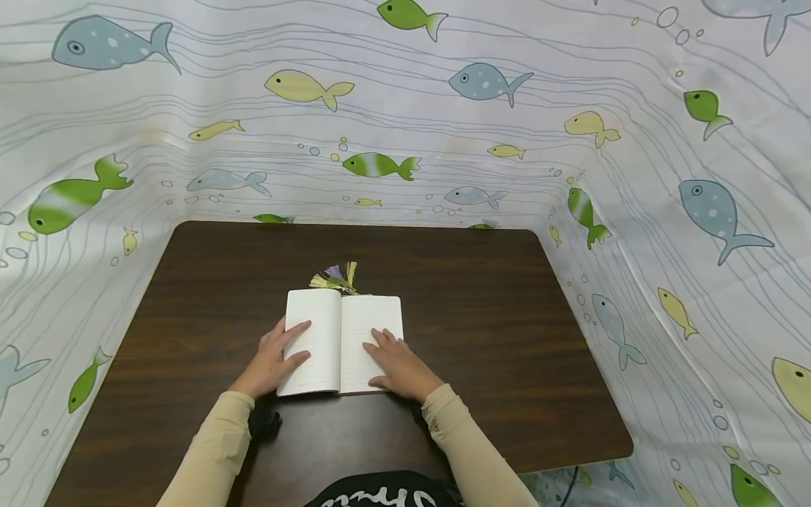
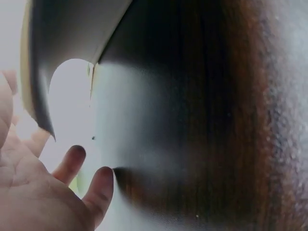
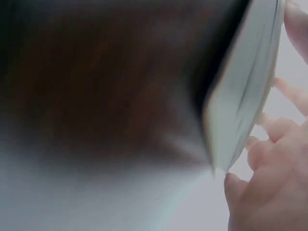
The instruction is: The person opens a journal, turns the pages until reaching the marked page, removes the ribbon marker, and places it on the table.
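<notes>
An open notebook (image 1: 336, 331) with blank-looking, faintly lined pages lies on the dark wooden table in the head view. My left hand (image 1: 272, 361) holds its left edge: thumb and index finger rest on the left page, while other fingers sit beyond the edge. In the left wrist view the dark cover (image 2: 72, 38) stands off the table, with fingers of the left hand (image 2: 38, 192) on its outer side. My right hand (image 1: 402, 366) rests spread on the right page. The right wrist view shows the page block (image 3: 240, 96) side-on, fingertips touching the page.
A small yellow and purple tuft (image 1: 336, 278), perhaps a bookmark, pokes out above the notebook's top edge. Around the table (image 1: 494, 338) hangs a white fish-patterned cloth (image 1: 405, 120). A dark cable (image 1: 570, 487) drops past the table's front right edge.
</notes>
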The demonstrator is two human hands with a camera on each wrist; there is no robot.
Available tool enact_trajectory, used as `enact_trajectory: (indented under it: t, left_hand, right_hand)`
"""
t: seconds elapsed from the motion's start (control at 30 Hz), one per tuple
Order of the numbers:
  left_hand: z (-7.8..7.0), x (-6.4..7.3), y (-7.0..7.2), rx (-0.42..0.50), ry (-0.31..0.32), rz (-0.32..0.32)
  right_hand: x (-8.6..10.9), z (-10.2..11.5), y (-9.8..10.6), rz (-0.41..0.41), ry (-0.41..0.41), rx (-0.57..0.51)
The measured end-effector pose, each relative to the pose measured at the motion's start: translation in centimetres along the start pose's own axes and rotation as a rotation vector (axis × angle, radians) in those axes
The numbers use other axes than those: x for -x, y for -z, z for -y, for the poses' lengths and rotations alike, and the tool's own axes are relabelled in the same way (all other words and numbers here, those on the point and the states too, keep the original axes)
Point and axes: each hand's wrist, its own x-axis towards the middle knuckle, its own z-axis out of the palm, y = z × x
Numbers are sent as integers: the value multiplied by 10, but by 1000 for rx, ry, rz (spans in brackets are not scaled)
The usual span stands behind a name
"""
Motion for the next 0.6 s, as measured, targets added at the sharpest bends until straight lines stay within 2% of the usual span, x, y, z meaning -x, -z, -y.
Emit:
enact_trajectory:
  t: [0.13, 0.2, 0.37, 0.6]
  left_hand:
    - [1, 2, 0, -10, -24, -14]
    - [2, 3, 0, -13, -31, -21]
    - [4, 4, 0, -22, -32, -22]
    - [4, 8, 1, -43, -40, -2]
  right_hand:
    - [8, -12, 7, 19, -97, -19]
    - [12, -18, 9, 24, -117, -49]
    - [18, -27, 12, 25, -116, -128]
    - [17, -29, 13, 47, -105, -129]
